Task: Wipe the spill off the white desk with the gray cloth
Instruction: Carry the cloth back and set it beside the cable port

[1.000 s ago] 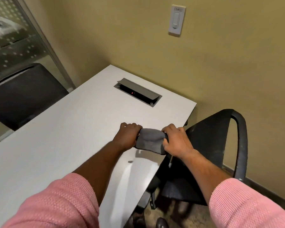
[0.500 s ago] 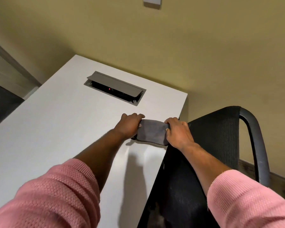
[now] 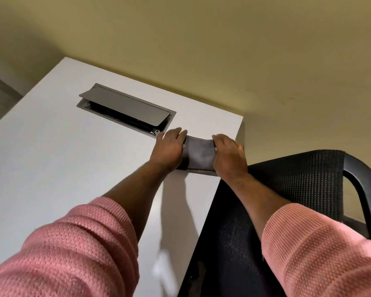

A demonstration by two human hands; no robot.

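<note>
The gray cloth (image 3: 199, 154) lies stretched flat on the white desk (image 3: 62, 159), near its far right corner. My left hand (image 3: 169, 150) presses and grips the cloth's left end. My right hand (image 3: 228, 156) grips its right end, close to the desk's right edge. Both palms face down on the desk. No spill shows on the visible surface; the desk under the cloth and hands is hidden.
A gray cable hatch (image 3: 126, 109) with its lid propped up is set into the desk just left of my left hand. A black mesh chair (image 3: 298, 185) stands against the desk's right edge. The yellow wall (image 3: 223, 50) runs behind the desk.
Both hands have pushed the cloth away from me toward the far right corner, nearer the cable hatch. The view has shifted forward and down.
</note>
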